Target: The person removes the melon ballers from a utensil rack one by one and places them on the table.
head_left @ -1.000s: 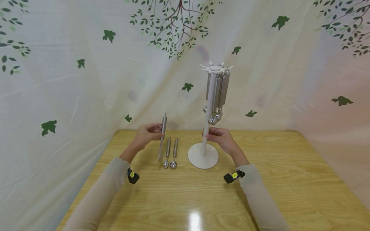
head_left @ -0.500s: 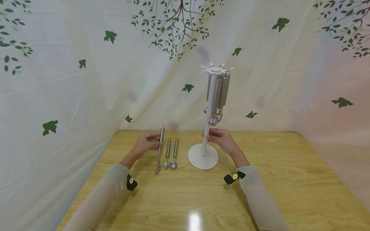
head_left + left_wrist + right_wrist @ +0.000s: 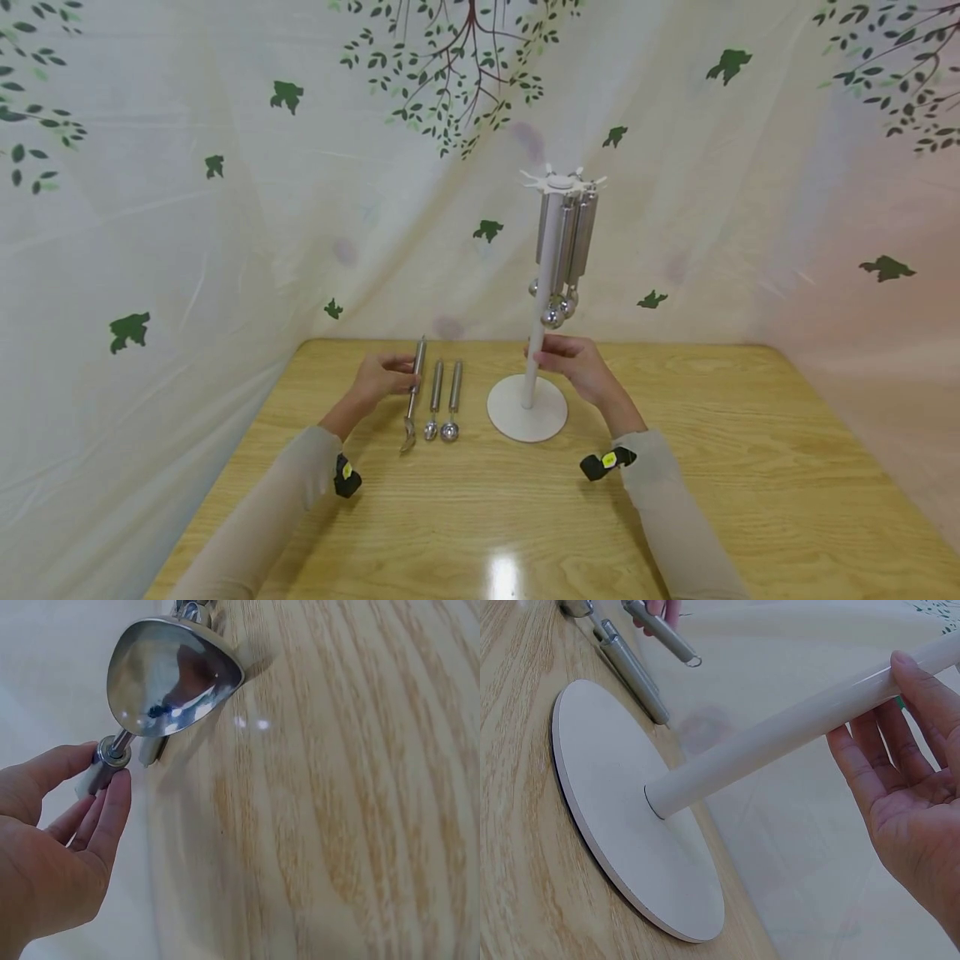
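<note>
My left hand (image 3: 378, 377) pinches the handle of a shiny metal scoop (image 3: 169, 679) between thumb and fingers. Its wide bowl narrows to a point and hangs close over the table, while the handle slants up and away, with a hanging ring (image 3: 695, 661) at its end. To its right lie two smaller metal scoops, one with an oval head (image 3: 431, 430) and one with a rounder head (image 3: 449, 432). My right hand (image 3: 576, 367) holds the pole (image 3: 757, 750) of a white utensil stand, thumb on one side and fingers on the other.
The stand's round base (image 3: 517, 425) rests flat on the wooden table (image 3: 712, 467). From the hooked white top (image 3: 559, 182) hang several metal utensils (image 3: 567, 242) with round heads. A pale curtain (image 3: 405, 250) with leaf prints closes off the back.
My left hand has lowered the scoop towards the table and shifted it slightly left, its handle tipping down. My right hand stays on the pole, and the stand has not moved.
</note>
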Tool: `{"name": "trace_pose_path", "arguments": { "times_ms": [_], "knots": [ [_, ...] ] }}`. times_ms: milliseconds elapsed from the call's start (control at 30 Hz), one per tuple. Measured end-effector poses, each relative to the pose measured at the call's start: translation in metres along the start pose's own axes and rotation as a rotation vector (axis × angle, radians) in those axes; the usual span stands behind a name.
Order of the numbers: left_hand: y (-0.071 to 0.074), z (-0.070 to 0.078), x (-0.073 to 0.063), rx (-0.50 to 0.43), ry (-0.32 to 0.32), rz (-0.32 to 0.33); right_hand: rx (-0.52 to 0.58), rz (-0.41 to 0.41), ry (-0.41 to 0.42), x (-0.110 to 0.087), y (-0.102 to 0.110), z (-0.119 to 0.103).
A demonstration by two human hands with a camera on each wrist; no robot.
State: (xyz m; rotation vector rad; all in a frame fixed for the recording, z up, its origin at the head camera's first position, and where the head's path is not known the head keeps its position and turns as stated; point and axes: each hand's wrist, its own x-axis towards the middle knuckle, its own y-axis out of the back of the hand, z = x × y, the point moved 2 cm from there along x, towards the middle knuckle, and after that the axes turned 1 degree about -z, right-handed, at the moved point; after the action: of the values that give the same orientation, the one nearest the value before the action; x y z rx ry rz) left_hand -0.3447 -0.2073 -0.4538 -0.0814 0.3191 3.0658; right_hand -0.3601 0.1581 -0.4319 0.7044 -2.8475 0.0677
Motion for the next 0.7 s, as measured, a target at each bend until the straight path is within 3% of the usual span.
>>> {"name": "trace_pose_path", "arguments": {
  "times_ms": [400, 700],
  "knots": [
    [-0.004, -0.008, -0.001, 0.068, 0.052, 0.047, -0.007, 0.009, -0.009, 0.001, 0.001, 0.003],
    [-0.011, -0.012, 0.000, 0.204, 0.050, 0.069, -0.001, -0.009, 0.007, 0.000, 0.000, 0.001]
  ]
}}
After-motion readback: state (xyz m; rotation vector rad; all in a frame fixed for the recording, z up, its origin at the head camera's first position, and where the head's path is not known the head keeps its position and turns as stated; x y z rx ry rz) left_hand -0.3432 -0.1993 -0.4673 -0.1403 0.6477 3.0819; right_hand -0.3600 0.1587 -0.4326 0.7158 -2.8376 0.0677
